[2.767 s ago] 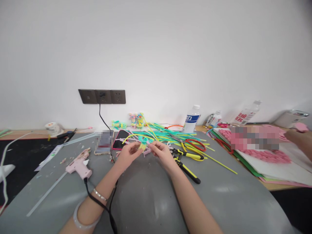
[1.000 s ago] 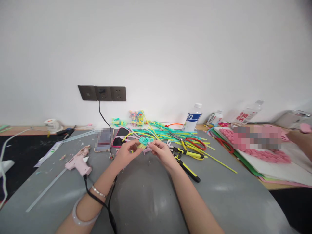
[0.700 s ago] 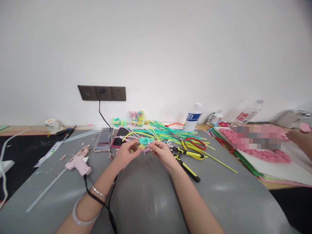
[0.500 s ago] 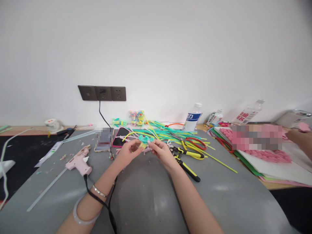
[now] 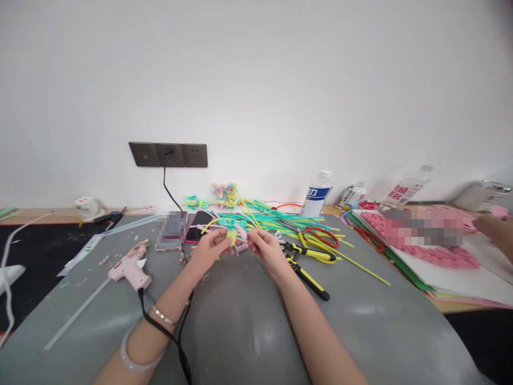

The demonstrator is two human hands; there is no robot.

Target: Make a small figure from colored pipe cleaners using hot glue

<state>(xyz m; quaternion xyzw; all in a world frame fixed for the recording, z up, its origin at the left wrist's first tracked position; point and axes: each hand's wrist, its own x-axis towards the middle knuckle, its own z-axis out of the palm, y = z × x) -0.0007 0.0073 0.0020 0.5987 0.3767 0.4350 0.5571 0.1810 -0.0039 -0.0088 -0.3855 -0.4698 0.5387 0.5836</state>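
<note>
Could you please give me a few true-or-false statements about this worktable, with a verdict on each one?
1. The left grip pinches a small yellow-and-turquoise figure. True.
2. The right grip holds the red-handled scissors. False: the scissors lie to its right, apart from it.
3. The pink glue gun lies to the right of the yellow-and-black pliers. False: it lies well to their left.
4. A black plug sits in the wall socket panel. True.
5. The blue-labelled bottle has a red cap. False: the cap is white.

The left fingers (image 5: 224,247) partly hide the teal-and-yellow piece (image 5: 232,234), and the right edge crops another person's arm (image 5: 499,234).
</note>
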